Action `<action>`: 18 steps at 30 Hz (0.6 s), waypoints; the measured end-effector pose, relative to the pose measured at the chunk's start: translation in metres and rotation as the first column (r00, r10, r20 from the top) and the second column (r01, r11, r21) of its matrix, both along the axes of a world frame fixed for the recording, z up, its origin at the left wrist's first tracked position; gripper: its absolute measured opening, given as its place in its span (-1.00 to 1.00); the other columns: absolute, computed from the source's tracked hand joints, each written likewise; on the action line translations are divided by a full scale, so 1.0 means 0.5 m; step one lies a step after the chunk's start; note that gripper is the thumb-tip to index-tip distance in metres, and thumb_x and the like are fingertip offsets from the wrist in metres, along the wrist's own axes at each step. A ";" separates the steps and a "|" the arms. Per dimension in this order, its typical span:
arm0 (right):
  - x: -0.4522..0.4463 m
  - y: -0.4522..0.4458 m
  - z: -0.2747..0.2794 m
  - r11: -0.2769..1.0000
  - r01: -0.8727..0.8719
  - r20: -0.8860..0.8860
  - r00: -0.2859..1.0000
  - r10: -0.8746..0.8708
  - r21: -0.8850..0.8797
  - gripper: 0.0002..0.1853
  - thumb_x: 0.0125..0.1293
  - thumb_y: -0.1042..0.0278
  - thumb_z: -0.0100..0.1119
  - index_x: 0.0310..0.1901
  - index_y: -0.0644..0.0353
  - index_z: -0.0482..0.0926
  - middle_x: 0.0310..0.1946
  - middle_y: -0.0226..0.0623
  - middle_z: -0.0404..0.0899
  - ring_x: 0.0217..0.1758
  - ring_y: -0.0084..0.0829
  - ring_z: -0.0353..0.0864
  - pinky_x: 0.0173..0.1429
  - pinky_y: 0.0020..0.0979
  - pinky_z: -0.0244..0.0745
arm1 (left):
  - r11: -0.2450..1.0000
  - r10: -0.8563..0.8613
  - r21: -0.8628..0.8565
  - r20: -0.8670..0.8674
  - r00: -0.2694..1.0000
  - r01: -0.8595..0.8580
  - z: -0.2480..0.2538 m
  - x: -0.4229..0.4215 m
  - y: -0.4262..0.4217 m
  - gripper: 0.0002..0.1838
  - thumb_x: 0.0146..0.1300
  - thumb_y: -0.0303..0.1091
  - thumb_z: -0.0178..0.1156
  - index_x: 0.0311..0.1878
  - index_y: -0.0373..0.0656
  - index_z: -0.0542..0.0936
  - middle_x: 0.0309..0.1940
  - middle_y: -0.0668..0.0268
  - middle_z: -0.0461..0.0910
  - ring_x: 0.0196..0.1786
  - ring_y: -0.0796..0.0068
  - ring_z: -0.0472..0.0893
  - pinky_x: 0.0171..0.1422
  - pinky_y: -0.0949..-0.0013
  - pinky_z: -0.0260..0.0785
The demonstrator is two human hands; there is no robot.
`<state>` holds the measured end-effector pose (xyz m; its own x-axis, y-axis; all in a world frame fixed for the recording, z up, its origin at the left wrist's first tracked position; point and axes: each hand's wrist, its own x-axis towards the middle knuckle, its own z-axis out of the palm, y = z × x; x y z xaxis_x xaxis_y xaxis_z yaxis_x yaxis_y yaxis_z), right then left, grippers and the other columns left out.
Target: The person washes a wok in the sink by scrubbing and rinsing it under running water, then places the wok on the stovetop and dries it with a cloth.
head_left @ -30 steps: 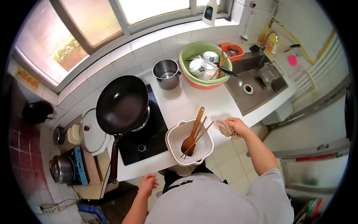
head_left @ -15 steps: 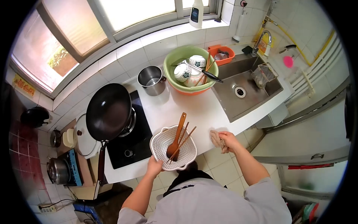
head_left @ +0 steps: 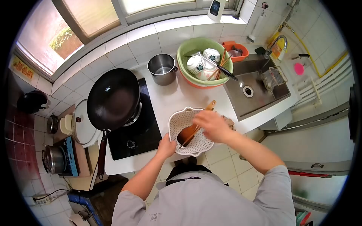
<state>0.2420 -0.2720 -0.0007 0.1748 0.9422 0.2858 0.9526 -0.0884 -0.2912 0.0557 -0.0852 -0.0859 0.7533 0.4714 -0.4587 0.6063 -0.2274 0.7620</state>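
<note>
A white perforated basket (head_left: 181, 120) stands at the counter's front edge, with a wooden spatula (head_left: 186, 135) and chopsticks leaning in it. My left hand (head_left: 166, 146) is closed on the basket's left rim. Over the basket's right side, my right hand (head_left: 212, 125) has its fingers bent around the spatula handle and chopsticks; its grip is partly hidden. The beige cloth (head_left: 228, 122) lies on the counter, just beyond my right hand and partly covered by it.
A black wok (head_left: 114, 98) sits on the stove (head_left: 147, 139) at the left. Behind are a steel pot (head_left: 162, 69) and a green basin (head_left: 183, 49) holding bowls. The sink (head_left: 256, 98) is at the right, and the window (head_left: 166, 22) at the back.
My right hand has let go of the cloth and moved left to the utensils in the basket. My left hand has come up from below the counter and taken the basket's rim.
</note>
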 end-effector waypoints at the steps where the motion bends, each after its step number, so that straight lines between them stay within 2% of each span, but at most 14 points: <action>1: -0.014 0.020 -0.026 0.998 -0.053 0.152 0.987 0.057 -0.028 -0.46 -0.02 0.53 0.16 0.12 0.20 0.48 0.05 -0.26 0.51 0.20 -0.17 0.45 0.32 -0.12 0.27 | 1.000 -0.014 -0.005 0.008 1.000 0.014 0.001 0.003 0.000 -0.66 0.19 -0.37 0.03 0.01 -0.30 0.50 -0.11 -0.15 0.61 0.03 -0.12 0.59 0.16 0.06 0.41; 3: -0.009 0.049 -0.095 0.978 0.010 0.296 0.954 0.052 -0.207 -0.62 0.12 0.44 0.05 0.03 0.12 0.55 -0.01 -0.25 0.60 0.21 -0.22 0.48 0.35 -0.12 0.21 | 0.999 -0.041 -0.006 0.051 0.998 0.041 0.000 0.012 0.003 -0.65 0.20 -0.36 0.04 0.02 -0.30 0.50 -0.11 -0.14 0.61 0.03 -0.12 0.60 0.15 0.06 0.42; 4: -0.003 0.069 -0.077 0.916 0.022 0.280 0.955 0.100 -0.401 -0.66 0.14 0.42 0.04 -0.01 0.12 0.56 -0.09 -0.26 0.63 0.16 -0.22 0.53 0.31 -0.12 0.27 | 0.997 -0.012 -0.077 0.052 0.999 0.016 0.012 0.015 0.003 -0.64 0.21 -0.33 0.05 0.04 -0.29 0.50 -0.11 -0.13 0.61 0.04 -0.11 0.59 0.17 0.07 0.41; 5: 0.000 0.089 -0.055 0.812 0.034 0.251 0.958 0.139 -0.583 -0.69 0.16 0.41 0.03 -0.05 0.13 0.58 -0.16 -0.26 0.66 0.10 -0.21 0.58 0.26 -0.13 0.33 | 0.999 -0.039 -0.021 0.108 0.993 0.042 -0.043 0.011 0.010 -0.65 0.21 -0.36 0.04 0.03 -0.32 0.49 -0.16 -0.13 0.63 -0.11 -0.03 0.67 0.00 0.10 0.51; 6: 0.008 0.100 -0.040 0.670 0.045 0.211 0.963 0.169 -0.741 -0.72 0.17 0.39 0.03 -0.09 0.13 0.59 -0.23 -0.27 0.68 0.05 -0.20 0.62 0.22 -0.13 0.39 | 0.996 -0.005 -0.085 0.061 0.998 0.010 0.008 0.021 0.011 -0.65 0.21 -0.37 0.03 0.03 -0.34 0.48 -0.19 -0.13 0.63 -0.21 0.04 0.69 -0.12 0.13 0.54; 7: 0.020 0.102 -0.037 0.689 0.065 0.180 0.979 0.097 -0.722 -0.75 0.19 0.38 0.02 -0.12 0.13 0.60 -0.28 -0.27 0.69 -0.02 -0.19 0.65 0.13 -0.13 0.44 | 0.988 0.025 -0.153 0.007 1.000 -0.024 0.057 0.024 0.007 -0.66 0.22 -0.39 0.03 0.03 -0.36 0.47 -0.21 -0.12 0.63 -0.31 0.11 0.72 -0.24 0.17 0.57; 9: 0.030 0.102 -0.017 0.717 0.098 0.097 0.994 -0.043 -0.691 -0.80 0.23 0.36 0.00 -0.19 0.14 0.60 -0.38 -0.27 0.70 -0.17 -0.17 0.71 -0.04 -0.13 0.55 | 0.979 0.044 -0.200 0.046 0.998 -0.034 0.010 0.023 0.025 -0.66 0.23 -0.42 0.01 0.04 -0.38 0.45 -0.21 -0.10 0.62 -0.39 0.18 0.71 -0.36 0.21 0.58; 10: 0.049 0.104 0.021 0.660 0.142 0.121 0.990 -0.078 -0.738 -0.82 0.29 0.36 -0.03 -0.22 0.15 0.59 -0.30 -0.18 0.70 -0.23 -0.14 0.72 -0.23 -0.12 0.59 | 0.974 0.058 -0.222 0.057 0.997 -0.044 -0.013 0.012 0.026 -0.66 0.23 -0.43 0.01 0.04 -0.39 0.44 -0.21 -0.09 0.62 -0.43 0.21 0.71 -0.42 0.24 0.58; 14: 0.185 0.133 0.177 0.660 0.453 0.269 0.890 -0.367 -0.599 -0.81 0.30 0.39 -0.04 -0.15 0.17 0.56 -0.25 -0.11 0.69 -0.17 -0.12 0.71 -0.14 -0.12 0.60 | 0.969 0.131 -0.214 0.030 0.991 -0.122 -0.022 0.002 0.017 -0.66 0.22 -0.48 -0.01 0.05 -0.43 0.43 -0.16 -0.05 0.62 -0.38 0.18 0.72 -0.40 0.24 0.61; 15: 0.264 0.130 0.152 0.688 0.526 0.321 0.850 -0.417 -0.500 -0.80 0.32 0.37 -0.03 -0.13 0.21 0.55 -0.21 -0.09 0.68 -0.13 -0.11 0.70 -0.11 -0.12 0.61 | 0.963 0.149 -0.232 0.034 0.988 -0.137 -0.022 0.002 0.014 -0.66 0.22 -0.48 -0.01 0.05 -0.43 0.43 -0.17 -0.05 0.62 -0.38 0.18 0.72 -0.39 0.24 0.60; 16: 0.301 0.143 0.195 0.641 0.576 0.361 0.817 -0.449 -0.507 -0.79 0.30 0.34 0.03 -0.13 0.23 0.55 -0.16 -0.08 0.67 -0.10 -0.13 0.70 -0.10 -0.14 0.61 | 0.955 0.171 -0.250 0.034 0.985 -0.158 -0.022 0.003 0.010 -0.66 0.22 -0.48 -0.01 0.04 -0.43 0.43 -0.17 -0.04 0.62 -0.37 0.19 0.72 -0.38 0.23 0.60; 17: 0.378 0.152 0.171 0.600 0.611 0.314 0.787 -0.531 -0.516 -0.73 0.22 0.36 0.07 -0.07 0.26 0.49 -0.15 -0.04 0.66 -0.04 -0.08 0.68 -0.05 -0.10 0.59 | 0.946 0.200 -0.268 0.031 0.979 -0.184 -0.022 0.003 0.005 -0.66 0.22 -0.48 -0.01 0.04 -0.43 0.44 -0.18 -0.04 0.63 -0.37 0.19 0.72 -0.37 0.23 0.60; 18: 0.418 0.161 0.172 0.620 0.628 0.301 0.775 -0.556 -0.470 -0.71 0.18 0.41 0.11 -0.06 0.28 0.51 -0.14 0.00 0.66 -0.02 -0.07 0.67 -0.03 -0.09 0.59 | 0.960 0.194 -0.214 0.053 0.980 -0.178 -0.035 0.005 0.003 -0.66 0.22 -0.50 -0.02 0.06 -0.42 0.44 -0.17 -0.02 0.63 -0.35 0.21 0.71 -0.37 0.23 0.60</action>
